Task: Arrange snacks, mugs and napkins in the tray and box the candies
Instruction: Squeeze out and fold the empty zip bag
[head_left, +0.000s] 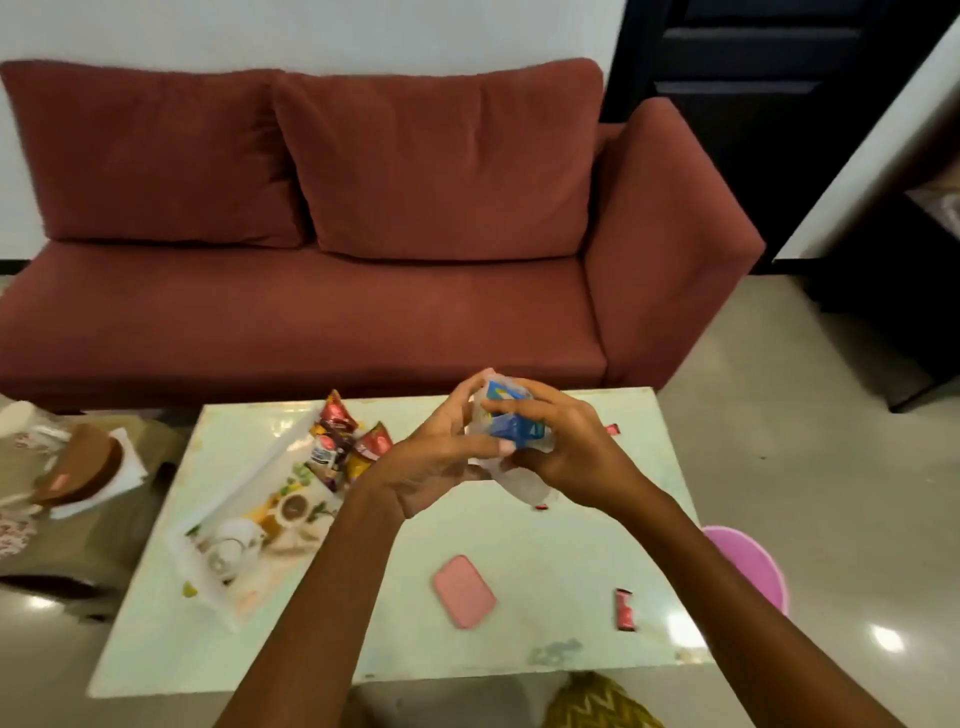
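Above the table (519, 561), fingers (524, 413) of both hands clamped on a clear packet (511, 415), tray (244, 499) alongside.

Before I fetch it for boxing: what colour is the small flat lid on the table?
Pink lid, head view.

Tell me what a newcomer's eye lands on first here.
Both hands, left hand and right hand, meet mid-frame around a clear plastic wrapper with blue contents, above the pale table. Behind stretches a big red sofa. On the table's left side sits a tray with snack packets.
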